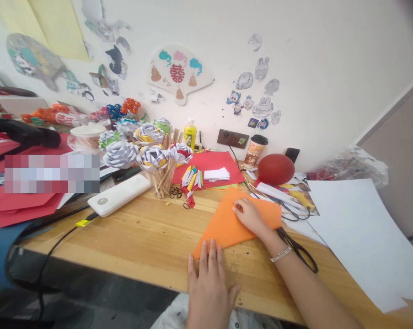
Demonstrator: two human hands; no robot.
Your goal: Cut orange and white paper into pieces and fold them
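A sheet of orange paper (pixel 223 219), folded to a point at its near-left corner, lies on the wooden table in front of me. My left hand (pixel 209 278) is open, its fingers stretched out over that near corner and the tabletop. My right hand (pixel 249 214) rests on the upper middle of the sheet with curled fingers, and nothing shows in them. Scissors (pixel 300 253) with black handles lie beneath my right forearm, their blades hidden by the paper and my arm.
Paper flowers (pixel 151 155) on sticks stand in a container behind a white device (pixel 120 194). Red paper (pixel 211 162) carries folded strips and white slips. A lidded cup (pixel 255 151), a red balloon (pixel 276 169), a glue gun (pixel 300 198) and white sheets (pixel 360 228) lie to the right.
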